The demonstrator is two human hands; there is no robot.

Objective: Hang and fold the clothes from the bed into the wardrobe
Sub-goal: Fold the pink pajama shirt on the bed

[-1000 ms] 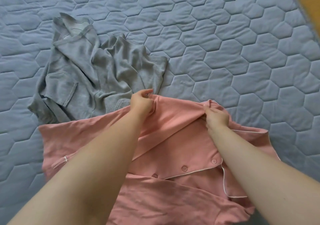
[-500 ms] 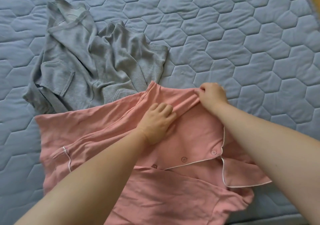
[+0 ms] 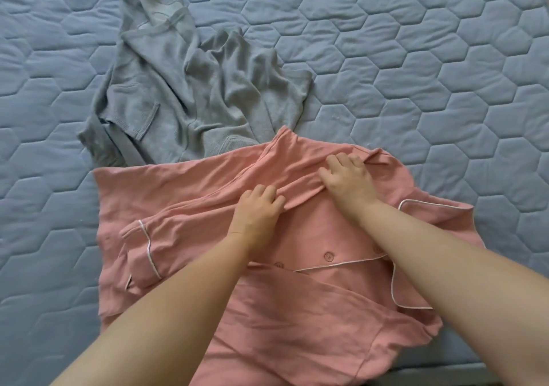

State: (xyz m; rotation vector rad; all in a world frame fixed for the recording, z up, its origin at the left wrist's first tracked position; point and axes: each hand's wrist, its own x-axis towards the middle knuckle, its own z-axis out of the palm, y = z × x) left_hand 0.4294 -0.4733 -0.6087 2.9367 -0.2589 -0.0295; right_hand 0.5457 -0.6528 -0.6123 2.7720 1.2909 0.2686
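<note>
Head view: both bare forearms are stretched forward and inward over the bed (image 3: 430,68), with the two hands set close together on a pink pyjama top (image 3: 184,195). The left hand (image 3: 258,212) is laid palm down, its wrist straight and its fingers (image 3: 269,197) curled, so that a raised ridge of pink cloth is gathered and held under the fingertips. The right hand (image 3: 348,181) is placed just beyond and to the right of the left fingers, knuckles up. Its fingers (image 3: 341,161) are bent over the folded band of the top and seem to be gripping it, though the thumb is hidden beneath the palm.

The top is spread flat and creased on the blue quilted cover. A white-piped cuff (image 3: 148,247) is seen well to the left of the left fingers, and a row of buttons (image 3: 327,256) lies behind both sets of fingers, between the forearms. Beyond the fingertips, a crumpled grey garment (image 3: 190,94) is seen, its near edge overlapped by the pink cloth.
</note>
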